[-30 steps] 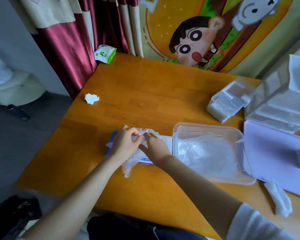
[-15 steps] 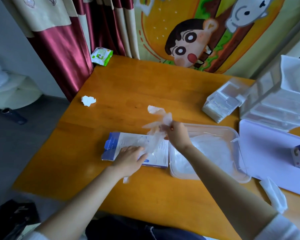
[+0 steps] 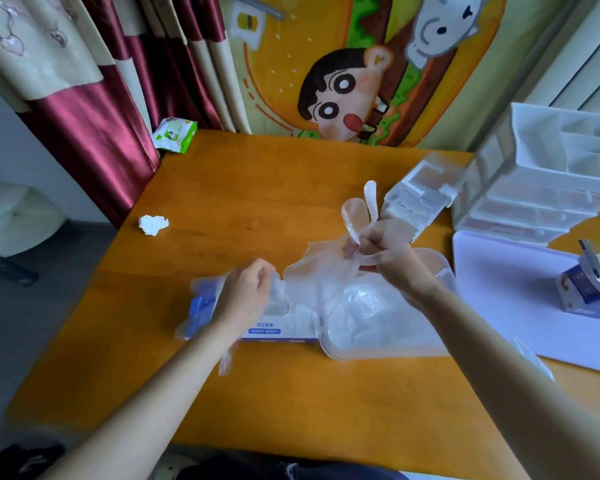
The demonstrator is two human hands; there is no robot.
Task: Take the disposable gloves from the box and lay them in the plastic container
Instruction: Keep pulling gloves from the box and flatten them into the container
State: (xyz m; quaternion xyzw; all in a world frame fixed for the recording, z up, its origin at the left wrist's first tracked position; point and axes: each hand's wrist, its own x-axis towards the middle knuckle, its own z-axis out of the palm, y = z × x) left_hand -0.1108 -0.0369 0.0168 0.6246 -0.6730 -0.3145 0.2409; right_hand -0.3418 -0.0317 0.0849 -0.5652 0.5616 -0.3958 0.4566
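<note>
Gloves (image 3: 321, 273): right hand (image 3: 385, 258) pinches one over container (image 3: 378, 355); left hand (image 3: 246, 296) grips another

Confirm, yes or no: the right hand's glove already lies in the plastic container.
No; the right hand pinches the glove in the air above the plastic container.

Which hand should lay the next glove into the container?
Right. The right hand pinches a glove held above the plastic container; the left hand, at the box, is farther from it.
</note>
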